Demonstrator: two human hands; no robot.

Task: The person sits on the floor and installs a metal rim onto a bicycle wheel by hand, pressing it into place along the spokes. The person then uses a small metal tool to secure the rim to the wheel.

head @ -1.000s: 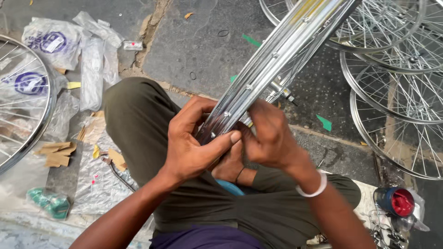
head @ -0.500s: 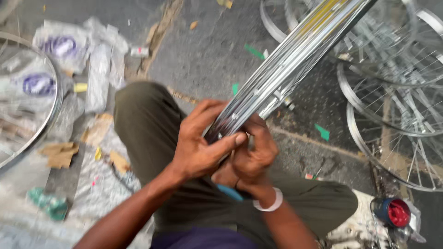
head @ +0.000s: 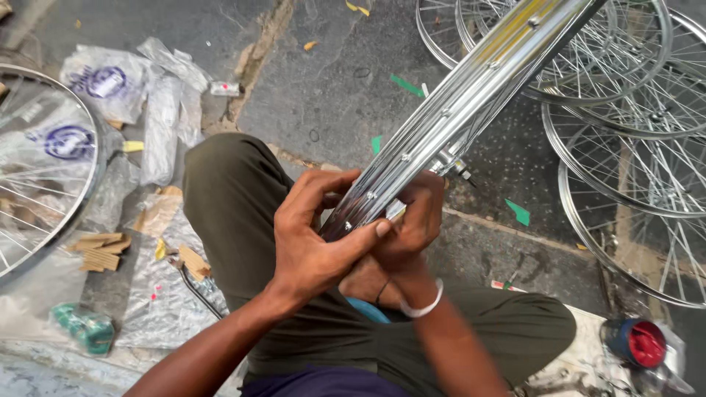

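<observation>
Shiny chromed steel bicycle wheel rim [head: 471, 103], edge-on, ribbed, dotted with spoke holes; lower end over the lap, long axis rising toward upper right. Clamped narrowly by left hand [head: 316, 239], thumb across; gripped underneath by right hand [head: 412, 224]. Leftward, clear plastic bags with round blue labels [head: 95, 84]; possibly a green packet [head: 81, 328]. Rightward, a red-capped container [head: 638, 343].

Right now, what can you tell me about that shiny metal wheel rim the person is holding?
The wheel rim looks like bright chromed metal, ridged along its length, with small spoke holes and a yellowish strip near its upper end. It is seen edge-on, slanting from the person's lap up to the top right, out of view. The left hand wraps its lower end, thumb pressed across it; the right hand grips it from the other side. Thin spokes show beside it.
</observation>
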